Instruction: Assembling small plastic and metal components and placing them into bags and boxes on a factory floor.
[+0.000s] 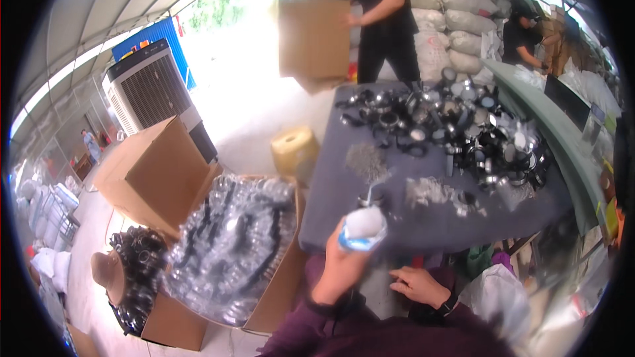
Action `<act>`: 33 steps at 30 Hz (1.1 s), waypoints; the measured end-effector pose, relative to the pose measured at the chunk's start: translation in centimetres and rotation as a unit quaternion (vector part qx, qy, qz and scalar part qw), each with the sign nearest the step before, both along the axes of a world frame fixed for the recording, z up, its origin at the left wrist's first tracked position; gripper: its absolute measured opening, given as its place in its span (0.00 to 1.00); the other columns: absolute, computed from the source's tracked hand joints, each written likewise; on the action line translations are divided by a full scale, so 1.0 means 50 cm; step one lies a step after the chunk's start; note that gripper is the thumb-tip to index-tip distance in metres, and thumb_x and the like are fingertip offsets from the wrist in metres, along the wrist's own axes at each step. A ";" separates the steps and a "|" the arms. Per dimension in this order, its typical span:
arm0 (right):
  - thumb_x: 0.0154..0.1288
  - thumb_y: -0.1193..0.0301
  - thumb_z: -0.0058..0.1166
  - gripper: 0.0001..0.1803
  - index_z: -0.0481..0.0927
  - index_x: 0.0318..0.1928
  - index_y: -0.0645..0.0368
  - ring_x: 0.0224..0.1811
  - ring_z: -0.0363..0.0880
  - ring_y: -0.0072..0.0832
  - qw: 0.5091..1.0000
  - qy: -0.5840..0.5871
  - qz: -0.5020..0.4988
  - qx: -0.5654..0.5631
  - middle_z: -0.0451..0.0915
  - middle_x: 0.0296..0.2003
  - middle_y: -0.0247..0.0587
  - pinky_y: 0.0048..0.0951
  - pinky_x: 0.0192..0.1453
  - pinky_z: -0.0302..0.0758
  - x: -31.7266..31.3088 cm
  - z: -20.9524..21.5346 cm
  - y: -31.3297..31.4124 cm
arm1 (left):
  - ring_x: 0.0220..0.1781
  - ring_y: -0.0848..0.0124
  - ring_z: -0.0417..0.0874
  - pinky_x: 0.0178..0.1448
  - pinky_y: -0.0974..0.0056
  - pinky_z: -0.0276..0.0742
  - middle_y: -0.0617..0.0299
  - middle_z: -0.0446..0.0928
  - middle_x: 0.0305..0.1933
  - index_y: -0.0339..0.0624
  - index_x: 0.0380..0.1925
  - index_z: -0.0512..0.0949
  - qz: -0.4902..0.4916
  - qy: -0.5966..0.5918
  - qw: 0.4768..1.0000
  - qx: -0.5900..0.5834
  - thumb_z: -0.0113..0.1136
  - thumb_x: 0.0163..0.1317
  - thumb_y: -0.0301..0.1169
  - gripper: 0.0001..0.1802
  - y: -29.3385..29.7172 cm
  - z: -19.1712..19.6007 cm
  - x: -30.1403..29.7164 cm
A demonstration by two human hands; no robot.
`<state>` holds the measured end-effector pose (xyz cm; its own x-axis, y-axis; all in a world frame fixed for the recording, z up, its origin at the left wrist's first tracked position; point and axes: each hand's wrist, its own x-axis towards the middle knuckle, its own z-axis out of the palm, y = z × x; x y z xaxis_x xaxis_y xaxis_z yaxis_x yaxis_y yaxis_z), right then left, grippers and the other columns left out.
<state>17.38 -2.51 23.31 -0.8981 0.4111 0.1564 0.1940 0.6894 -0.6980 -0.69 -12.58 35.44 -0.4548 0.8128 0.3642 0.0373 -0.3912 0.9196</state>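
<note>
One bottle (363,227), gripped upright in my left hand (340,270), hangs at the grey table (344,188) edge; right hand (419,286) open below-right, nearer me.

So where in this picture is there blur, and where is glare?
Head view: motion blur smears the bagged parts in the open carton and the white cup in the left hand; daylight washes out the floor behind the carried cardboard box; edges bend near the rim.
</note>
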 end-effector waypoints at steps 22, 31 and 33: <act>0.47 0.51 0.58 0.21 0.84 0.32 0.55 0.47 0.76 0.47 0.896 -0.325 -0.194 0.232 0.79 0.39 0.48 0.61 0.53 0.64 0.034 -0.150 0.043 | 0.38 0.79 0.76 0.41 0.72 0.73 0.65 0.77 0.40 0.37 0.48 0.73 0.025 -0.052 0.998 -0.001 0.62 0.53 0.22 0.20 -0.012 -0.023 -0.022; 0.43 0.67 0.51 0.13 0.83 0.29 0.59 0.41 0.77 0.47 0.911 -0.264 -0.193 0.251 0.80 0.34 0.46 0.61 0.48 0.67 0.050 -0.143 0.036 | 0.41 0.68 0.82 0.46 0.67 0.76 0.57 0.79 0.39 0.31 0.43 0.73 0.090 0.045 0.991 0.091 0.58 0.52 0.16 0.16 -0.042 0.045 -0.037; 0.44 0.67 0.50 0.13 0.83 0.29 0.59 0.40 0.77 0.46 0.906 -0.245 -0.192 0.288 0.80 0.34 0.46 0.59 0.46 0.68 0.045 -0.141 0.043 | 0.42 0.68 0.81 0.47 0.66 0.76 0.56 0.79 0.39 0.31 0.43 0.73 0.102 0.049 0.989 0.091 0.58 0.52 0.17 0.16 -0.052 0.053 -0.038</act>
